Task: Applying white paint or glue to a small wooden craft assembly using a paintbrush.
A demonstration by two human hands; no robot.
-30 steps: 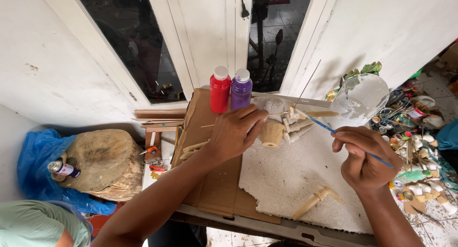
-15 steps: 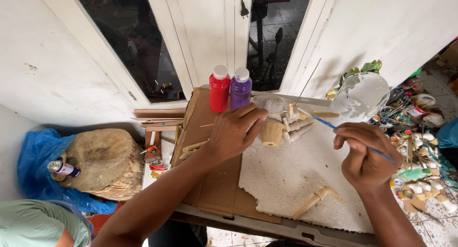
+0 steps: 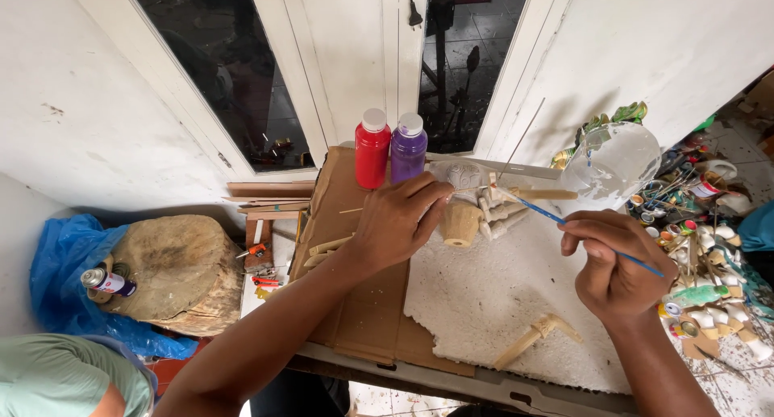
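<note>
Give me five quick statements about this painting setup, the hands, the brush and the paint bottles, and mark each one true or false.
1. The right hand holds a thin blue-handled brush. True.
2. Two paint bottles stand side by side, a red bottle and a purple bottle. True.
3. The left hand grips the purple bottle. False: it steadies a small bamboo model by a thin stick, below the bottles.
4. The model sits on a green cloth. False: it sits on a white foam sheet next to brown cardboard.
5. A spray can lies on the tree stump at the left. True.
</note>
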